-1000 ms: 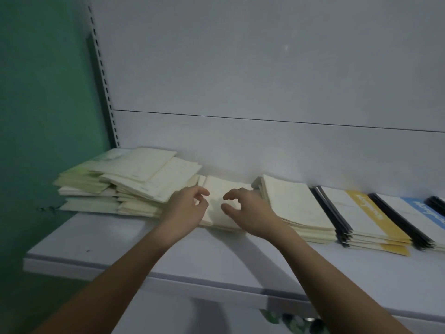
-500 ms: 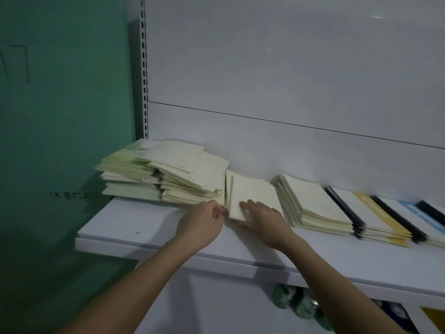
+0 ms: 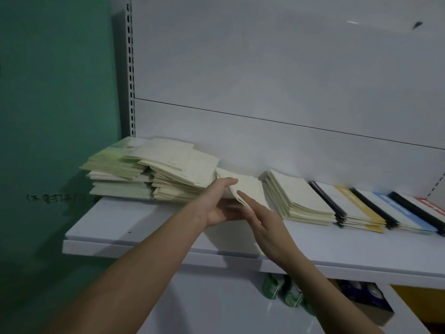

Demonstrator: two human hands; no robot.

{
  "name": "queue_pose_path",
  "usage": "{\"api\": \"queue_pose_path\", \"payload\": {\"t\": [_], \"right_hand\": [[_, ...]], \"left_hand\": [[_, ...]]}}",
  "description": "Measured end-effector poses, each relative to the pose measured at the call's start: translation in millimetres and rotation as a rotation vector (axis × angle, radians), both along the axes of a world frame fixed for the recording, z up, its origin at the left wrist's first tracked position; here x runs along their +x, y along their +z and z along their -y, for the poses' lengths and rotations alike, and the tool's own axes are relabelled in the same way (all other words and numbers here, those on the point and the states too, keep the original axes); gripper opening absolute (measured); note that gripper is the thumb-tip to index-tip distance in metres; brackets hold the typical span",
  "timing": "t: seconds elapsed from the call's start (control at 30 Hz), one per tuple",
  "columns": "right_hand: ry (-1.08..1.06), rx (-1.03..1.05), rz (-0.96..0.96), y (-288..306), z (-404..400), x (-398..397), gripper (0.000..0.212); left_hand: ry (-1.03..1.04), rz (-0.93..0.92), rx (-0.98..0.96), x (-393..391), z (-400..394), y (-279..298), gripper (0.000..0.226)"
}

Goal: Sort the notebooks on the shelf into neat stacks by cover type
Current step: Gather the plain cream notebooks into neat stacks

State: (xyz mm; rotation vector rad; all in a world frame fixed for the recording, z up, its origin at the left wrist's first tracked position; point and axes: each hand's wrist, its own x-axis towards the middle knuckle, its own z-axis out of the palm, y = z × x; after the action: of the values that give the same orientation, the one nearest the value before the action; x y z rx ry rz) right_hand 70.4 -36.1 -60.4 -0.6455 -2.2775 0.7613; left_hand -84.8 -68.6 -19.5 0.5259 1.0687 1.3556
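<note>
A small stack of cream notebooks sits mid-shelf with its near edge tilted up. My left hand holds it palm up, fingers underneath and thumb on top of the left corner. My right hand lies with straight fingers against the stack's near right edge. To the left is a messy, fanned pile of cream notebooks, leaning on a stack of green-cover notebooks. To the right stands a neat cream stack.
Further right on the white shelf lie black-spined stacks with a yellow band, a blue band and a red one at the frame edge. Green cans stand on the level below. A green wall borders the left.
My left hand has slid under the small cream stack and raised its near edge off the shelf. My right hand has shifted from on top to the stack's right edge.
</note>
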Motion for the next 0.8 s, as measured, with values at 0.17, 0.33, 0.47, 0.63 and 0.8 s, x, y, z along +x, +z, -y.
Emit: {"api": "queue_pose_path", "payload": {"t": [0.17, 0.33, 0.47, 0.63, 0.8], "right_hand": [[0.09, -0.111, 0.018, 14.0, -15.0, 3.7, 0.041], [-0.18, -0.168, -0.197, 18.4, -59.2, -4.8, 0.036], [-0.282, -0.087, 0.036, 8.1, -80.7, -29.8, 0.031], [-0.068, 0.103, 0.556, -3.3, -75.8, -56.5, 0.068], [-0.067, 0.235, 0.599, -7.7, -70.1, -50.5, 0.054]], "left_hand": [[0.065, -0.142, -0.027, -4.1, 3.7, 15.5, 0.019], [0.207, -0.325, 0.126, -24.2, 10.8, 25.6, 0.039], [0.234, -0.362, 0.171, -45.4, 27.5, 33.0, 0.039], [0.34, -0.332, 0.163, -63.9, 42.0, 34.5, 0.045], [0.408, -0.312, 0.14, -69.1, 48.7, 33.6, 0.047]]}}
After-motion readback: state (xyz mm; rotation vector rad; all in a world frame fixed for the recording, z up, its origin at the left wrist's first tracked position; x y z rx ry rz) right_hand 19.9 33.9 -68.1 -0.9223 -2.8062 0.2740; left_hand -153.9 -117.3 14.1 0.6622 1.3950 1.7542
